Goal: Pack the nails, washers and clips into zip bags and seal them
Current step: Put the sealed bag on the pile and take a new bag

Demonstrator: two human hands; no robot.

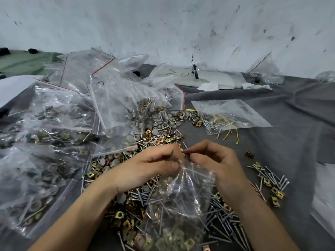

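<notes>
Risk: the zip bag [183,200] hangs by its mouth alone over the loose pile [226,220] on the grey cloth [272,142]. It is weighted at the bottom with washers [161,241] and clips [189,242], with nails [196,178] standing up inside. A nail point may pierce the thin film or foul the zip track, leaving the seal incomplete. A slipped pinch would spill the contents.

Left hand [152,165]: fingers curled, pinching the bag mouth.

Right hand [217,160]: fingers curled, pinching the opposite edge; whether it also holds a small part cannot be told
</notes>
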